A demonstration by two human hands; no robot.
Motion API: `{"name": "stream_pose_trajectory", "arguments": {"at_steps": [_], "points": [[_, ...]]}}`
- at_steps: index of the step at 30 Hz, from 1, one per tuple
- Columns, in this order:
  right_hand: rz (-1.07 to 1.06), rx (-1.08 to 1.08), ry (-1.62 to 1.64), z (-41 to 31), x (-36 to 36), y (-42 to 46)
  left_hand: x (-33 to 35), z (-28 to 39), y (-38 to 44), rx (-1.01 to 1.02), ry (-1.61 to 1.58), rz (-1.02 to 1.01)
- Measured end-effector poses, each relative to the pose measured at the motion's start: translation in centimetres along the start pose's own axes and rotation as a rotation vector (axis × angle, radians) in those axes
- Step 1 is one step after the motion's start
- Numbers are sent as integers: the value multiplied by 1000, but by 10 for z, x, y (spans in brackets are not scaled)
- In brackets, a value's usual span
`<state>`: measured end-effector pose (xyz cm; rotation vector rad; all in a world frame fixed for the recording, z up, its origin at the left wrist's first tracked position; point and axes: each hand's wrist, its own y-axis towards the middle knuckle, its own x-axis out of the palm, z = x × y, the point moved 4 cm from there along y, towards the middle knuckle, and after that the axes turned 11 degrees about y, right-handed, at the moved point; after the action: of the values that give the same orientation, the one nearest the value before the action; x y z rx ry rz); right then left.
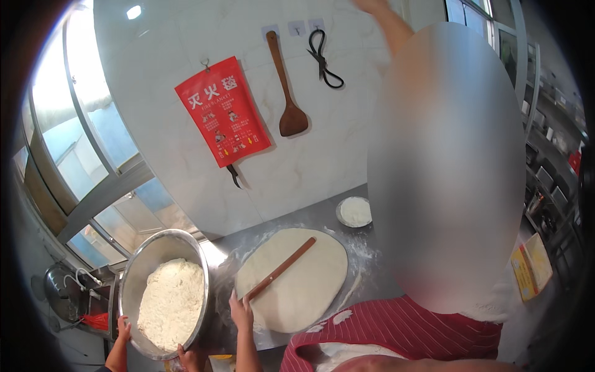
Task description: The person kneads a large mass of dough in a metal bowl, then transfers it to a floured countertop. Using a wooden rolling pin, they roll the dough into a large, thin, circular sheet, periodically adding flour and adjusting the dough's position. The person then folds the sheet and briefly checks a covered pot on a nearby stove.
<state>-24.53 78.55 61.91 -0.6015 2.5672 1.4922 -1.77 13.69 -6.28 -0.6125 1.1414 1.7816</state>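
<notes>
A large steel bowl [125,288] stands tilted toward me at the lower left, filled with a rough, pale mass of dough [172,302]. My left hand [123,329] grips its left rim. Around the near rim, my right hand [187,359] has hold too, partly cut off by the picture's bottom. Whether the counter bears any of the bowl's weight is hidden. To its right lies a broad rolled sheet of dough [307,283], with a slim wooden rolling pin [283,267] lying across it. Another hand [241,310], apparently a co-worker's, touches the pin's near end.
A co-worker in a red striped apron [395,321] stands close on the right. The steel counter [360,290] bears flour and a small bowl of white powder [354,212]. A fire blanket pouch [223,111] and wooden spatula [293,118] hang on the wall. Left are windows and a sink [104,302].
</notes>
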Motion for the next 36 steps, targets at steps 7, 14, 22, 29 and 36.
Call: {"name": "stream_pose_trajectory", "arguments": {"at_steps": [7,14,22,29,36], "points": [[-43,-40,18,31,3,-41,-27,-12,-26,-22,29,-6],[-415,-525,230,-227,67,-198,1,64,-18,65,-51,-94],[108,-161,-83,-73,93,-96,0,-49,-90,-159,96,44],[-1311,-548,-44,10,241,-447,-3,-8,-72,-118,306,-14],[-1362,-434,400,80,244,-776,42,11,-16,80,353,-56]]}}
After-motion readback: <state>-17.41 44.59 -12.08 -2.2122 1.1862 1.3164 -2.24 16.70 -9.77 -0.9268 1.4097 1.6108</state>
